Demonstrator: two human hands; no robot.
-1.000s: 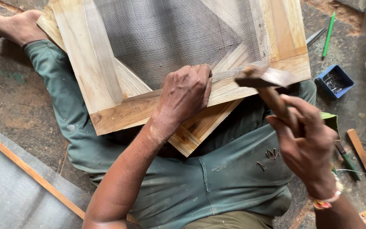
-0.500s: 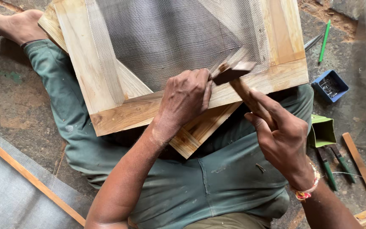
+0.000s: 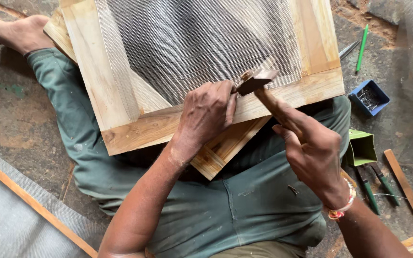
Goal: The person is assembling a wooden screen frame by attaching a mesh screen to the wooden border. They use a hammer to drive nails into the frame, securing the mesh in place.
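Two hands at centre frame: left hand point(image 3: 208, 112) pinched closed on the lower rail of one mesh-covered wooden frame point(image 3: 135, 129) across the lap, right hand point(image 3: 311, 148) gripping one hammer point(image 3: 255, 81), its head at the left fingertips; one blue nail box point(image 3: 370, 97) at right.

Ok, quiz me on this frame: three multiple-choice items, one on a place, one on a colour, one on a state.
1. Where is the blue tray?
A. on the ground by the frame's corner
B. on the mesh
C. in the left hand

2. What colour is the pencil lying above the tray?
A. red
B. green
C. white

3. What is the right hand doing?
A. resting open on the ground
B. gripping the hammer handle
C. pinching the mesh

Answers: 1 A, the tray sits on the ground just off the wooden frame. 2 B, its shaft is plainly green. 3 B, the fingers wrap the handle, with the head beside the left hand on the frame.
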